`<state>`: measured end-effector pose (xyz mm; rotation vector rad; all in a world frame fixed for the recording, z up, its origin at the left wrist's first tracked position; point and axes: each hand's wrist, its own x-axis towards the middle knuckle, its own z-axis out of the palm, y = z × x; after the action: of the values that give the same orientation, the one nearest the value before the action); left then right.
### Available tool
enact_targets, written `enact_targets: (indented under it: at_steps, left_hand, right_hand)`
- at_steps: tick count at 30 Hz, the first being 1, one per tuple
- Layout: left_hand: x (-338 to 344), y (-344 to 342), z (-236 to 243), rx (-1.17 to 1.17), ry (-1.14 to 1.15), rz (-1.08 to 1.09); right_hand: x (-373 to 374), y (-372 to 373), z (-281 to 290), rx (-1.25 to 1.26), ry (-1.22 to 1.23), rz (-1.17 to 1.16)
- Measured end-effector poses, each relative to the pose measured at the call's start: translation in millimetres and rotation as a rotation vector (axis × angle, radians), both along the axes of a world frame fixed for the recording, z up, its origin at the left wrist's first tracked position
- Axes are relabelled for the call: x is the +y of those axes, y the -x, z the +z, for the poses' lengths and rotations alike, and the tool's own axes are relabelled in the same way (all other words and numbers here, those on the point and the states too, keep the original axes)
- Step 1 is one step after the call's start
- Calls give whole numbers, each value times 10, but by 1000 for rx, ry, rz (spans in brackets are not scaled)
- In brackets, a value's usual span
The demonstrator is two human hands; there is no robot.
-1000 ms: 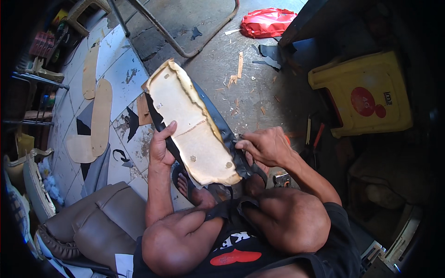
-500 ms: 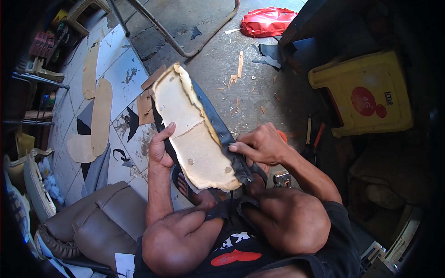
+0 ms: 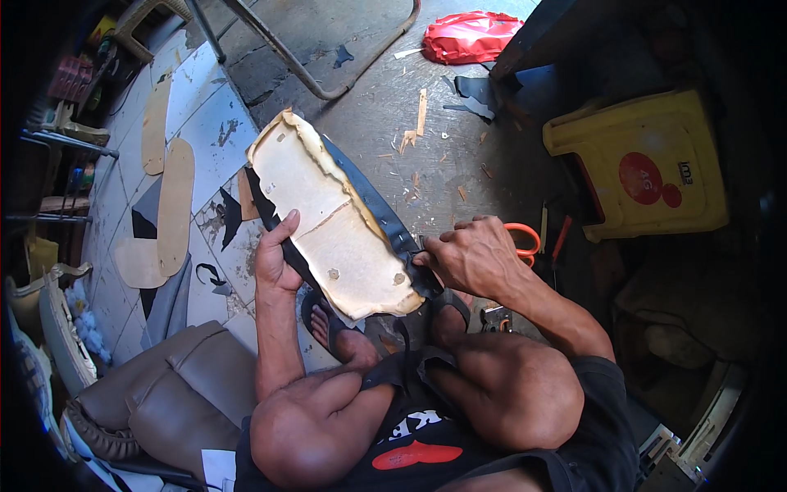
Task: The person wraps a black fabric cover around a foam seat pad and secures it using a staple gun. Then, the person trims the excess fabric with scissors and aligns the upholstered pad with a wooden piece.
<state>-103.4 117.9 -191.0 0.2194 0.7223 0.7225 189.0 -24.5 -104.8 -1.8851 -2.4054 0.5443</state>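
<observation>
An upholstery pad tilts in front of my knees, its cream backing board facing up. Yellowish foam shows along its right and lower edges. A dark cover runs loose along the pad's right side and also shows under its left edge. My left hand grips the left edge, thumb on the board and fingers hidden beneath. At the lower right corner my right hand is closed on the dark cover, pinching its edge. Just beyond that hand, orange-handled scissors lie on the floor.
A red-handled tool and a metal tool lie to the right, near a yellow plastic stool. Long wooden pieces rest on the tiles at left. A metal frame and red bag are ahead; a brown cushion is lower left.
The pad has turned slightly counterclockwise, its far end shifting left and its near end rising away from my lap. My right hand still pinches the cover; more of the scissors' handles shows.
</observation>
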Motion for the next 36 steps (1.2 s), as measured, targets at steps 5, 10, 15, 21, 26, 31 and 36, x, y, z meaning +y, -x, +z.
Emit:
enact_targets:
  at_steps: [5,10,15,21,26,31,36]
  left_hand:
    - [40,89,107,-44,44,-12]
    - [-33,25,-42,-16,117,22]
    - [5,122,-15,-3,3,48]
    - [64,124,3,-14,42,66]
    - [46,77,70,0,21,62]
    - [93,221,-15,-77,95,30]
    - [95,177,-81,-1,56,89]
  right_hand:
    - [75,-14,-135,270,85,-17]
    - [6,-33,-330,1093,439,-335]
    - [-36,-86,-172,551,92,-188]
    - [-4,-105,-14,142,-42,-6]
    - [38,-64,-59,94,-73,50]
    - [107,-144,-130,715,289,-70]
    - [-20,-90,-163,824,269,-267]
